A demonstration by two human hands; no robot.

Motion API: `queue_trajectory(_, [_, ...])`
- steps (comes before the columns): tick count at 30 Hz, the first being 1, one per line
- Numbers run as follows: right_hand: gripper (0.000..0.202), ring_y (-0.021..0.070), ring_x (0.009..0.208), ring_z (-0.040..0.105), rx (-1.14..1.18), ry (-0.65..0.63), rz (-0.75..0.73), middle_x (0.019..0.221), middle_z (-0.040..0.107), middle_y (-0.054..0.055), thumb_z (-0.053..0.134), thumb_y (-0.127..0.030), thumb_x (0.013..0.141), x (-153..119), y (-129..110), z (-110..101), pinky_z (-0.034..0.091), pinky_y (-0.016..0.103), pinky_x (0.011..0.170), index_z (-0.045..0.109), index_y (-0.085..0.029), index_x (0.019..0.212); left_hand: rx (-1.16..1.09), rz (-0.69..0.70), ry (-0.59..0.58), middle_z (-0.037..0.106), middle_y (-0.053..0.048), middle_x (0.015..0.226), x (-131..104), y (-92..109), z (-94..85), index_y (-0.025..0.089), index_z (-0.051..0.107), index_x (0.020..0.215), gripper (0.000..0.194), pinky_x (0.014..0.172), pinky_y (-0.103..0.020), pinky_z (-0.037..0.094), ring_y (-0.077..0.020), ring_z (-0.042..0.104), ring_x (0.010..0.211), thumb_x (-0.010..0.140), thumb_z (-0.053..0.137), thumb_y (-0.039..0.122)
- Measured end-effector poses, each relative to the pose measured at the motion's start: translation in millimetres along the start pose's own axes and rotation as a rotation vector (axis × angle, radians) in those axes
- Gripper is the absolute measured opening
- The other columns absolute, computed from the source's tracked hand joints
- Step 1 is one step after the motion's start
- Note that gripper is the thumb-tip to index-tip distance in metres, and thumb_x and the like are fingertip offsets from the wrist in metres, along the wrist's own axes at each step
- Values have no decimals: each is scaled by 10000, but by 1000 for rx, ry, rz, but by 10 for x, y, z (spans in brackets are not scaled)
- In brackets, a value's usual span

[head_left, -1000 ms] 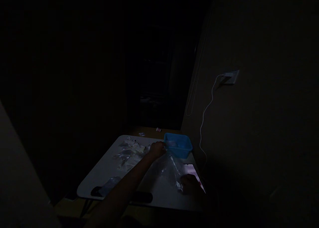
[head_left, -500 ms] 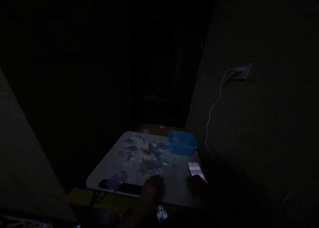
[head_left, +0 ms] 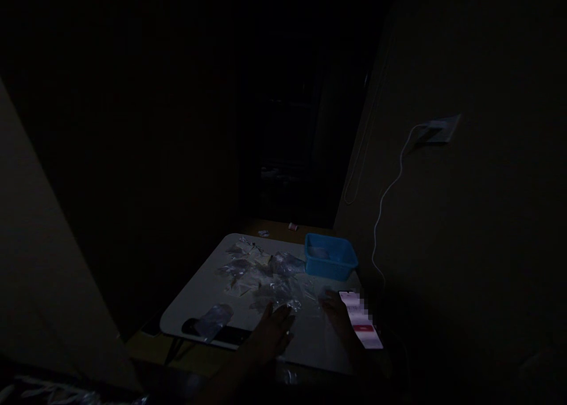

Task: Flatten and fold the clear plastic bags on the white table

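The scene is very dark. My left hand (head_left: 275,327) is over the near middle of a white folding table (head_left: 305,343), its fingers apart, just in front of a heap of clear plastic bags (head_left: 279,293). To its right, my right hand (head_left: 335,307) reaches inward with its fingers stretched out, beside a faint clear plastic piece (head_left: 325,294); contact is hard to make out. A lit phone (head_left: 362,321) lies right of that hand, partly covered by the forearm. Under the left forearm runs a long black strip (head_left: 233,335), with one plastic bag (head_left: 214,321) lying across it.
A blue plastic basket (head_left: 330,269) stands at the table's far right corner. On the right wall a white cable (head_left: 378,216) hangs from a socket (head_left: 438,129). Two small items lie beyond the far edge, one a pinkish cylinder (head_left: 293,227). A pale wall edge (head_left: 57,245) rises at left.
My right hand has moved forward and left, off the phone, uncovering more of its lit screen. My left hand's fingers have spread. The whole view has shifted slightly.
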State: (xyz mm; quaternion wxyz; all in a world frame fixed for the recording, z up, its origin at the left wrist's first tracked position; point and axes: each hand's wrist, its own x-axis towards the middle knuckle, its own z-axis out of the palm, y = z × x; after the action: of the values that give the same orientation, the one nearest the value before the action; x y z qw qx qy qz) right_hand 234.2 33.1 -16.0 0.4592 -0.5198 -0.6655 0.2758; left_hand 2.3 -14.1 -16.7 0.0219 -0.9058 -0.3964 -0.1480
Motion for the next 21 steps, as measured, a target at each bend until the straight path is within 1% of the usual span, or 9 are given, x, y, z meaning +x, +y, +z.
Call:
queue_trajectory(3, [226,208,905,580,-96,35,-21,966,635,78,433,-258,702,-33,-39,71,448,371,821,611,-189,823,-10,6,19,417,-97,1282,14,47,-6,216,386,1242,401,991,-503,166,-232,341,1191,877,318,367])
queue_trajectory(6, [306,199,944,568,-160,1,-63,1009,623,89,389,-176,686,-99,-92,117,420,372,874,610,-172,899,-16,-27,50,434,-89,1270,52,81,18,218,408,1224,385,990,-509,161,-229,351,1182,889,287,363])
queue_trajectory(9, [375,181,955,563,-222,-32,-96,993,632,65,353,-116,667,-169,-128,133,417,355,887,612,-179,930,-22,-52,67,462,-88,1244,92,94,30,215,413,1216,369,981,-506,185,-223,383,1157,893,289,343])
queue_trajectory(12, [400,184,968,555,-318,-66,-146,1000,630,51,362,-96,660,-231,-127,133,419,353,889,618,-197,951,-14,-83,98,485,-94,1216,116,101,6,214,443,1188,345,972,-501,203,-226,409,1132,888,310,320])
queue_trajectory(15, [443,198,1032,517,-401,-70,-206,1073,598,50,373,-89,665,-282,-89,142,402,369,913,593,-216,1029,-17,-120,110,497,-100,1198,141,113,-37,209,465,1166,331,959,-494,233,-233,422,1115,875,339,304])
queue_trajectory(17, [478,199,1089,472,-442,-40,-234,1152,548,50,364,-91,687,-302,-50,151,386,373,932,539,-220,1113,-27,-121,106,480,-99,1218,173,121,-54,208,429,1202,353,956,-482,248,-229,407,1130,874,334,299])
queue_trajectory(19, [500,200,1124,438,-488,6,-245,1202,506,65,344,-90,705,-307,-5,151,375,375,944,487,-196,1172,-31,-72,90,416,-93,1281,221,123,-48,211,344,1266,399,965,-477,239,-223,357,1174,880,314,308])
queue_trajectory(21, [501,204,1134,428,-533,44,-236,1215,492,82,325,-83,713,-307,45,138,370,379,948,476,-170,1183,-22,-15,63,341,-89,1334,276,122,-23,212,265,1306,438,979,-486,206,-219,300,1214,887,289,335])
